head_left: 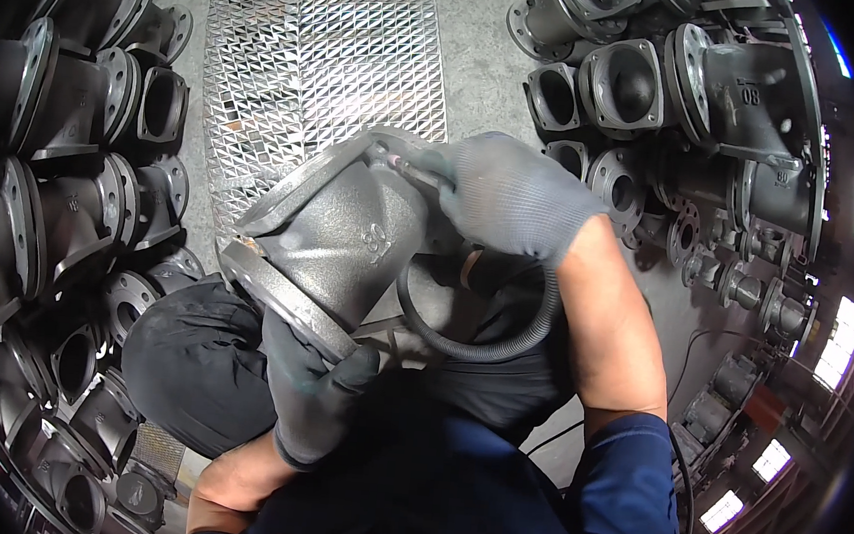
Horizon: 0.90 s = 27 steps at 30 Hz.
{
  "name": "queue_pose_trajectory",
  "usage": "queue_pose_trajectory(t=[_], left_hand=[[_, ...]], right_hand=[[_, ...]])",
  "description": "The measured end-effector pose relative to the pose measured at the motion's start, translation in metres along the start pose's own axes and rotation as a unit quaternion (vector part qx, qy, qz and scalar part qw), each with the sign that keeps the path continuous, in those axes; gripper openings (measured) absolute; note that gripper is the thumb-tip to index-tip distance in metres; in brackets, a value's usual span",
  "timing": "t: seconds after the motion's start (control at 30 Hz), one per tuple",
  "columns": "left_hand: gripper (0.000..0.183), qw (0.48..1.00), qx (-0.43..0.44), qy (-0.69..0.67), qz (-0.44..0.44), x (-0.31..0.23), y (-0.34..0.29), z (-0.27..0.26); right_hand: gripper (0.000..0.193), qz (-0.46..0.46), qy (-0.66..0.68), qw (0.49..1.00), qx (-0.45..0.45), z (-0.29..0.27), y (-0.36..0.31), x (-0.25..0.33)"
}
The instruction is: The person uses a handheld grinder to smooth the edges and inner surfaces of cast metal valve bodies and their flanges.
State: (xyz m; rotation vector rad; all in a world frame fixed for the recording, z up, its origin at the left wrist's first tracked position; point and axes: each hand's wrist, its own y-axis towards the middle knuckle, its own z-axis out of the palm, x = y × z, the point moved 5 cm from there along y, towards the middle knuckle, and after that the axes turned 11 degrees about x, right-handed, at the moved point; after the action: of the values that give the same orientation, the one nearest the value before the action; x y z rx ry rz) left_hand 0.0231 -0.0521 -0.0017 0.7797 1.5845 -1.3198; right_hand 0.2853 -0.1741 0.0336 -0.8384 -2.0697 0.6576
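Observation:
A grey cast-metal valve body (353, 246) with broad flanges lies tilted in front of me, close to my lap. My left hand (317, 394), in a grey glove, is closed around the rim of its near flange. In my gloved right hand (513, 193) is a slim die grinder (416, 174). Its small pinkish tip is at the inner corner by the casting's far flange; whether it touches the metal I cannot tell. A black ribbed hose (490, 352) loops from below the right hand across to the casting's right side.
Stacked flanged castings (62, 188) line the left side, and more castings (627, 87) are piled at the right. A shiny patterned metal plate (324, 48) covers the floor ahead. Thin black cable (681, 478) runs along my right side.

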Motion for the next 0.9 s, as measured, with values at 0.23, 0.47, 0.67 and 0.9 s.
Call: queue_pose_trajectory(t=[0.23,0.47,0.67,0.9], left_hand=[[0.068,0.99,0.052,-0.131,-0.009,-0.048,0.02,0.011],[0.069,0.997,0.018,-0.06,0.042,-0.035,0.011,0.011],[0.081,0.999,0.008,0.001,0.045,-0.022,0.01,0.004],[0.071,0.991,-0.005,-0.135,0.01,-0.026,0.007,0.009]], right_hand=[[0.045,0.079,-0.014,0.996,0.027,0.008,0.01,0.017],[0.043,0.064,-0.033,0.995,0.065,0.0,0.012,0.019],[0.04,0.1,-0.115,0.985,0.086,0.007,0.028,0.026],[0.038,0.089,-0.119,0.988,0.053,0.015,0.029,0.031]])
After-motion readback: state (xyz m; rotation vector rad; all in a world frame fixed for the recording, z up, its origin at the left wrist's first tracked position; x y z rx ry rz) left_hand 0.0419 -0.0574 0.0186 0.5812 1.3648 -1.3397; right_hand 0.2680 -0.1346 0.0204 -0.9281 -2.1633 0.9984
